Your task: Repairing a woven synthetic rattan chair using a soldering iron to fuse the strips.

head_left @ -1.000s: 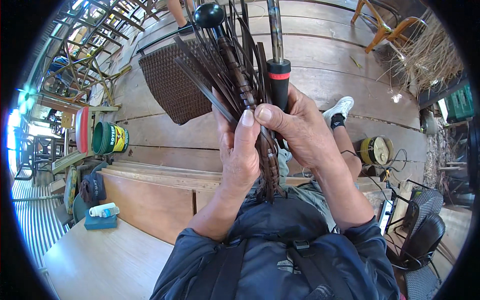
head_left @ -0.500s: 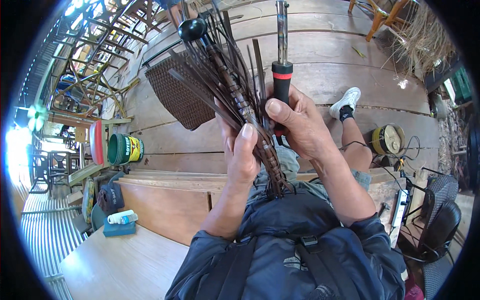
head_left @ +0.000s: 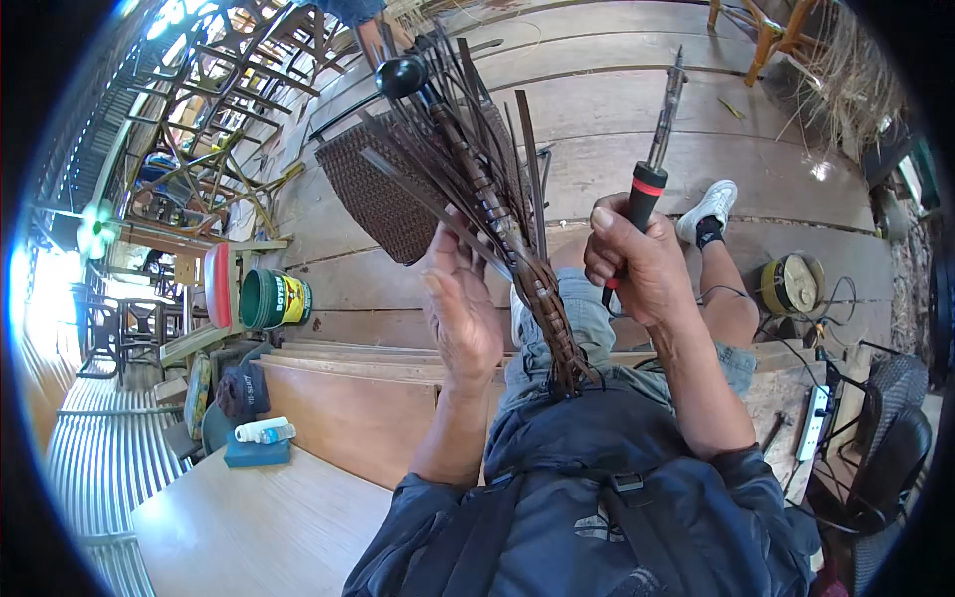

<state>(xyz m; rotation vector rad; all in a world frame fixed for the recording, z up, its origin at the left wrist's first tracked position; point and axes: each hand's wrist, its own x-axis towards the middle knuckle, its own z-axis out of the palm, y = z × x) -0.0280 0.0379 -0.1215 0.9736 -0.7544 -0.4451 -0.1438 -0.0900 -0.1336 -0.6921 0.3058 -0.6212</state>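
A soldering iron [head_left: 655,169] with a black and red handle is held in my right hand [head_left: 645,264], its metal tip pointing up and away. Leaning from my lap toward the far left is a pole [head_left: 494,211] wrapped in brown strips, with loose strips [head_left: 418,194] fanning out along it. A glossy black knob [head_left: 401,76] tops its far end. Behind the strips spreads a brown woven panel [head_left: 373,194]. My left hand [head_left: 463,318] is open at the pole's left side, thumb apart, fingertips close to the loose strips; whether they touch is unclear.
A green bucket [head_left: 267,298] and a red-topped stool [head_left: 219,284] stand left. A bottle [head_left: 264,431] lies on a blue block [head_left: 257,453]. At right are a tin can [head_left: 791,284], cords and a power strip [head_left: 814,423]. Another person's blue clothing [head_left: 348,8] shows at the top.
My left hand has let go of the wrapped pole and opened beside it. My right hand has moved right, away from the pole, and the soldering iron now tilts to the right.
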